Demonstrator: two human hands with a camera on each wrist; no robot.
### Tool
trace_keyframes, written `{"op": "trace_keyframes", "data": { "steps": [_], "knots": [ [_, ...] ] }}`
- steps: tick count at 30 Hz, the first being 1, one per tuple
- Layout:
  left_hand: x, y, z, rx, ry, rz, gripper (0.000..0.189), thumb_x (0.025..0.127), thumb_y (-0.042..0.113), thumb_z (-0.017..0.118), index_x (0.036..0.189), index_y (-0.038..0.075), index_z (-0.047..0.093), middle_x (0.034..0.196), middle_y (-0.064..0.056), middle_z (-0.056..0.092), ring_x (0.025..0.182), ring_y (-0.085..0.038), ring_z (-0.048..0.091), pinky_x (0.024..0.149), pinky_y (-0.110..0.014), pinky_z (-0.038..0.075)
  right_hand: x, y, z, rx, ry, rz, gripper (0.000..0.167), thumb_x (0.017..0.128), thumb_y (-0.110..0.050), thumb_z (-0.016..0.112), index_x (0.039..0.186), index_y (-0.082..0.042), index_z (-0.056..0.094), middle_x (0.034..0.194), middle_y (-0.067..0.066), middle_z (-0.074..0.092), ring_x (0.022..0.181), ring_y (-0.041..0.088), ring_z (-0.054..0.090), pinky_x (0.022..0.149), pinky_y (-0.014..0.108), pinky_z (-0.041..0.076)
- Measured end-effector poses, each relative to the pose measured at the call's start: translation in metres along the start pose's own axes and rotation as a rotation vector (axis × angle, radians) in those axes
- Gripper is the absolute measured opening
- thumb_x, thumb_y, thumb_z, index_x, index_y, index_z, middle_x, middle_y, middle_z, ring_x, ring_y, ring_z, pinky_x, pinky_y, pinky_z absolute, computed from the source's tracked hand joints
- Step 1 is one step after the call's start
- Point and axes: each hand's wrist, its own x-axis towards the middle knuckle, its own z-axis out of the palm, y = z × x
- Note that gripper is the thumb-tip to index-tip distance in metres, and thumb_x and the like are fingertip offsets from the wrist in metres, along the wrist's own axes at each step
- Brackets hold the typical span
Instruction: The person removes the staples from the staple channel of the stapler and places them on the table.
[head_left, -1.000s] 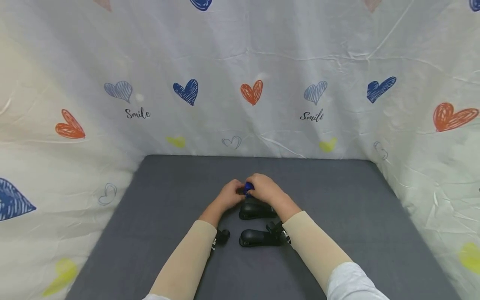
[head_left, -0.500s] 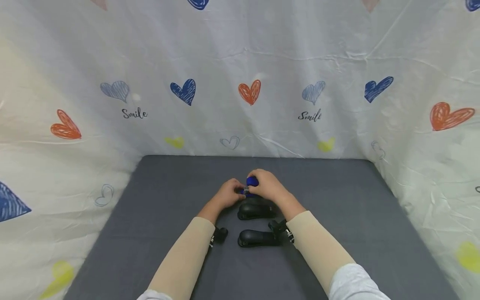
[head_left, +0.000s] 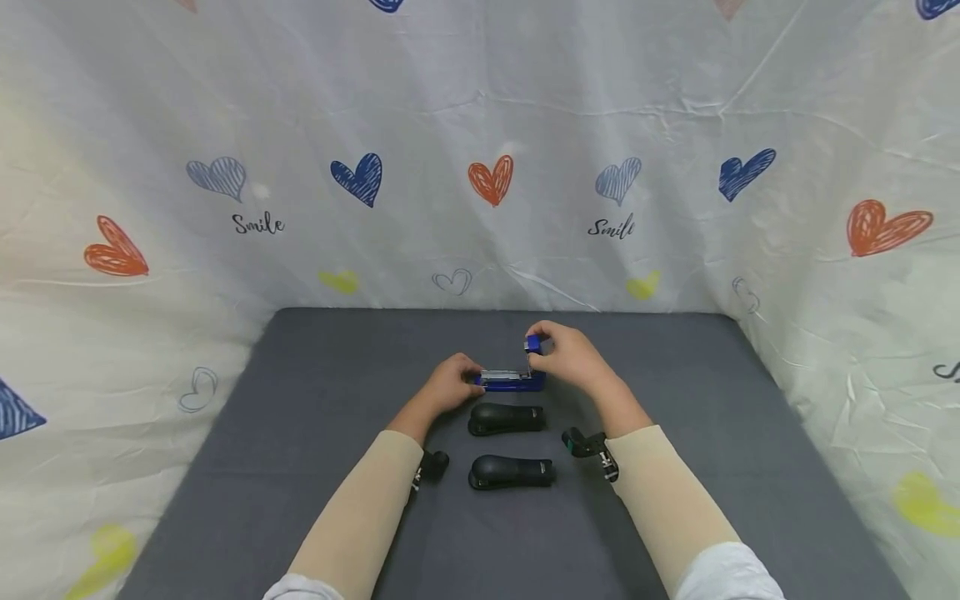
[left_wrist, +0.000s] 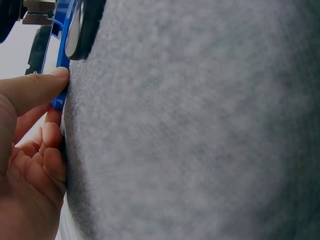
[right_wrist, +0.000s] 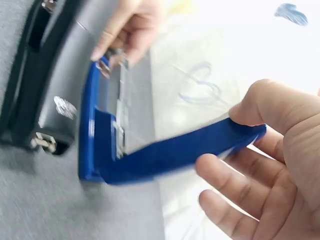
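A blue stapler [head_left: 517,385] lies crosswise on the table, its top cover [right_wrist: 175,152] swung up at a steep angle from the base, so the metal staple channel [head_left: 502,375] shows. My left hand [head_left: 447,385] pinches the left end of the base; in the left wrist view the thumb [left_wrist: 42,87] lies along its blue side. Up at the right, my right hand [head_left: 576,360] grips the free end of the lifted cover between thumb [right_wrist: 272,102] and fingers. The hinge end sits low, below the right hand.
Two black staplers lie parallel in front of the blue one, a nearer one [head_left: 512,472] and a middle one [head_left: 507,419]. The grey table [head_left: 360,350] ends at a white curtain [head_left: 420,242] with printed hearts.
My right hand has moved right and up, swinging the stapler's cover back from over the base. The staple channel has come into view. My left hand stays at the left end.
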Motion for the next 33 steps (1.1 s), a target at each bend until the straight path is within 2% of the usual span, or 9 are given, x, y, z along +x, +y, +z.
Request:
{"op": "trace_keyframes", "data": {
  "steps": [10, 17, 20, 26, 33],
  "knots": [
    [-0.002, 0.003, -0.002, -0.013, 0.003, -0.007, 0.034, 0.089, 0.009, 0.081, 0.120, -0.001, 0.074, 0.108, -0.010, 0.062, 0.088, -0.021, 0.053, 0.081, -0.040, 0.046, -0.016, 0.022, -0.028, 0.023, 0.012, 0.063, 0.034, 0.097, -0.020, 0.069, 0.129, -0.011, 0.063, 0.133, 0.018, 0.062, 0.102, 0.028, 0.066, 0.082, 0.046, 0.051],
    [-0.001, 0.000, 0.001, -0.012, 0.012, -0.009, 0.034, 0.088, 0.011, 0.082, 0.119, 0.000, 0.075, 0.108, -0.009, 0.062, 0.087, -0.020, 0.053, 0.081, -0.038, 0.046, -0.030, 0.044, -0.039, -0.006, 0.007, 0.114, 0.037, 0.100, -0.019, 0.066, 0.134, -0.006, 0.061, 0.140, 0.025, 0.057, 0.129, 0.044, 0.053, 0.098, 0.059, 0.045],
    [-0.001, 0.001, 0.001, -0.018, 0.016, -0.020, 0.033, 0.089, 0.010, 0.081, 0.120, 0.000, 0.075, 0.108, -0.008, 0.062, 0.087, -0.020, 0.053, 0.081, -0.038, 0.046, -0.034, 0.052, -0.040, -0.057, -0.001, 0.129, 0.039, 0.102, -0.019, 0.064, 0.136, -0.003, 0.059, 0.141, 0.027, 0.055, 0.131, 0.047, 0.049, 0.100, 0.061, 0.043],
    [-0.002, 0.002, -0.001, -0.016, 0.013, -0.020, 0.034, 0.089, 0.011, 0.081, 0.121, 0.001, 0.074, 0.108, -0.008, 0.062, 0.086, -0.020, 0.052, 0.079, -0.038, 0.045, -0.040, 0.066, -0.033, -0.193, -0.013, 0.176, 0.041, 0.103, -0.019, 0.062, 0.140, -0.001, 0.059, 0.140, 0.028, 0.056, 0.127, 0.049, 0.052, 0.100, 0.063, 0.041],
    [-0.003, 0.002, -0.001, -0.030, 0.005, -0.021, 0.034, 0.090, 0.012, 0.080, 0.122, 0.001, 0.074, 0.110, -0.008, 0.062, 0.088, -0.020, 0.054, 0.081, -0.040, 0.047, -0.042, 0.073, -0.023, -0.215, 0.000, 0.199, 0.046, 0.105, -0.020, 0.059, 0.146, -0.001, 0.054, 0.141, 0.029, 0.055, 0.129, 0.050, 0.050, 0.103, 0.064, 0.040]
  ]
}}
